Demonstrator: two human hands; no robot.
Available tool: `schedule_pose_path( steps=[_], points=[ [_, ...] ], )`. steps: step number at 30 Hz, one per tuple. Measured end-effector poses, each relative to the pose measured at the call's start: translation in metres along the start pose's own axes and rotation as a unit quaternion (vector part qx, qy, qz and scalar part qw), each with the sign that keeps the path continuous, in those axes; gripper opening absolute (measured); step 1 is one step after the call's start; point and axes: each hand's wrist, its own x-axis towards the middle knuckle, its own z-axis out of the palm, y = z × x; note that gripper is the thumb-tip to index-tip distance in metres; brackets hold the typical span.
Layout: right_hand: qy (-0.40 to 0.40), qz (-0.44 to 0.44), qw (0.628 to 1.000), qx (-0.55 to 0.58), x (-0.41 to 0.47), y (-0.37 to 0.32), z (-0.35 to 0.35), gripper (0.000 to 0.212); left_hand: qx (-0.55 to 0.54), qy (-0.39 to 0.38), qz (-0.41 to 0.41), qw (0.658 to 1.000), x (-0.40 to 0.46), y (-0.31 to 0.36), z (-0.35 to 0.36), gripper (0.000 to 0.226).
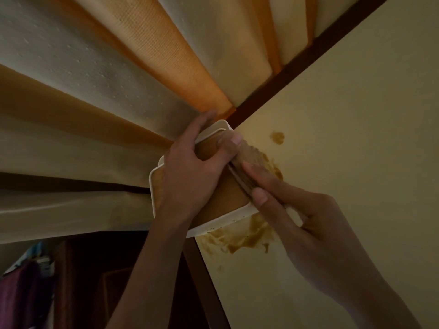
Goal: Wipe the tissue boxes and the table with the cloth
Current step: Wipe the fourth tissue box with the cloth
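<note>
A white tissue box (pixel 215 222) with a brown wooden top sits at the left edge of the cream table (pixel 344 115). My left hand (pixel 190 172) grips the box from above, fingers curled over its far end and thumb on the lid. My right hand (pixel 301 217) holds a folded beige cloth (pixel 247 162) and presses it against the box's right side. Brown smears (pixel 244 238) lie on the table below the box, beside the cloth and in a small spot (pixel 277 137) farther back.
Cream and orange curtains (pixel 107 103) hang close along the table's left edge, behind the box. A dark wooden strip (pixel 297 67) borders the table. Dark furniture and a purple cloth (pixel 21 288) lie low at the bottom left.
</note>
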Motion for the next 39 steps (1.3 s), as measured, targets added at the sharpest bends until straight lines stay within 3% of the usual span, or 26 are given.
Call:
schedule_pose_path(
  steps=[1, 4, 7, 9, 12, 14, 20, 25, 32, 39],
  points=[
    [0.007, 0.009, 1.0, 0.004, 0.0, 0.0, -0.003, 0.032, 0.002, 0.002, 0.001, 1.0, 0.0, 0.0, 0.0, 0.069],
    [0.061, 0.008, 0.998, -0.029, 0.01, 0.001, -0.009, 0.059, 0.005, 0.009, 0.005, 1.0, -0.002, 0.0, -0.001, 0.076],
    [0.106, 0.002, 0.994, 0.012, 0.04, 0.002, -0.006, 0.035, 0.014, 0.01, 0.007, 1.0, -0.002, 0.0, -0.003, 0.082],
    [0.059, 0.022, 0.998, 0.021, 0.062, 0.003, 0.0, 0.033, 0.021, 0.01, 0.01, 1.0, -0.002, 0.0, -0.003, 0.082],
    [-0.04, 0.049, 0.997, 0.05, 0.074, 0.009, 0.011, 0.045, 0.026, 0.01, 0.021, 0.999, -0.003, 0.002, -0.001, 0.079],
    [-0.063, 0.059, 0.992, 0.092, 0.07, 0.011, 0.018, 0.05, 0.025, 0.009, 0.018, 0.999, -0.002, 0.003, 0.001, 0.083],
    [-0.054, 0.05, 0.992, 0.098, 0.06, 0.019, 0.026, 0.057, 0.04, 0.012, -0.012, 0.999, -0.004, 0.009, 0.001, 0.083],
    [-0.069, 0.026, 0.993, 0.096, 0.057, 0.022, 0.028, 0.053, 0.08, 0.016, -0.043, 0.996, -0.003, 0.014, 0.007, 0.061],
    [-0.079, 0.033, 0.991, 0.107, 0.047, 0.028, 0.029, 0.055, 0.15, 0.001, -0.031, 0.988, -0.001, 0.013, 0.017, 0.055],
    [-0.112, 0.059, 0.99, 0.068, 0.108, 0.02, 0.027, 0.064, 0.127, 0.012, -0.027, 0.991, 0.001, 0.02, 0.016, 0.044]
  ],
)
